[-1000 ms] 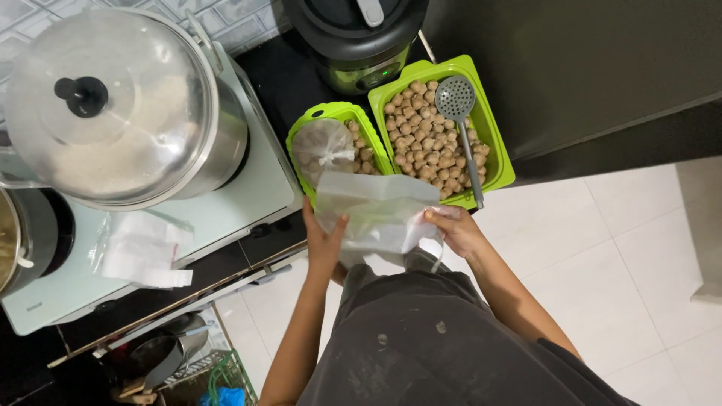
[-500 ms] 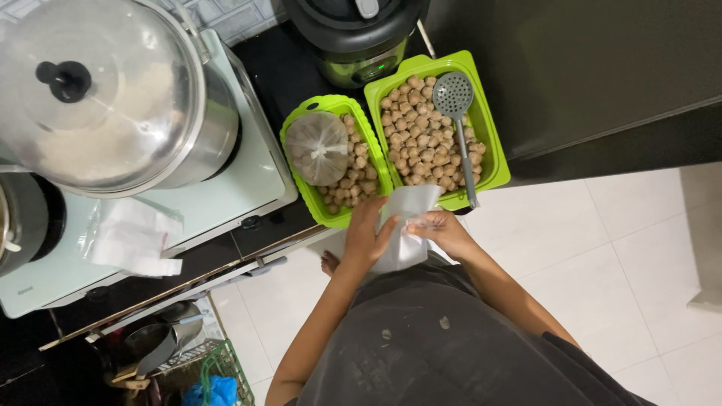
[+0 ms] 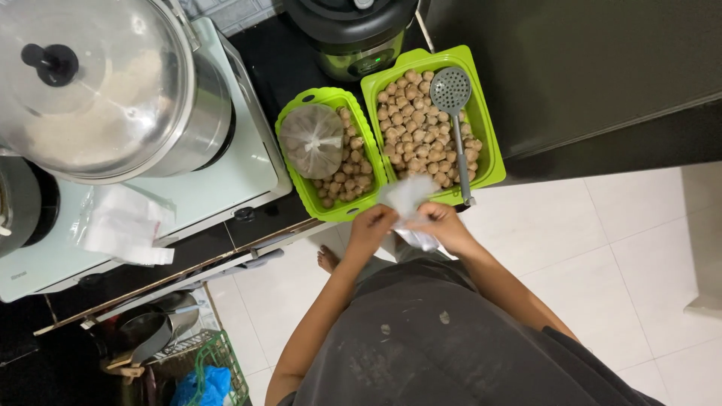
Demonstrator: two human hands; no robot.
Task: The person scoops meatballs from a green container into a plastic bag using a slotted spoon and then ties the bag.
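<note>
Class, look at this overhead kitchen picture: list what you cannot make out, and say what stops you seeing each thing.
- Head view: the clear bag between the left hand and right hand is motion-blurred; its contents cannot be told.
- The big pot hides its contents under a fogged lid.
- The dark cooker is cut off by the top edge.
- The tied bag covers part of the smaller green tray.

Bag [image 3: 410,203] in hands: thin clear plastic, crinkled. Trays [image 3: 481,128]: glossy green plastic. Skimmer [image 3: 453,94]: grey matt plastic. Pot [image 3: 113,90]: polished metal, black knob. Stove [image 3: 248,169]: smooth pale enamel. Floor [image 3: 602,248]: glossy white tile. Shirt [image 3: 436,353]: matt dark cloth.
</note>
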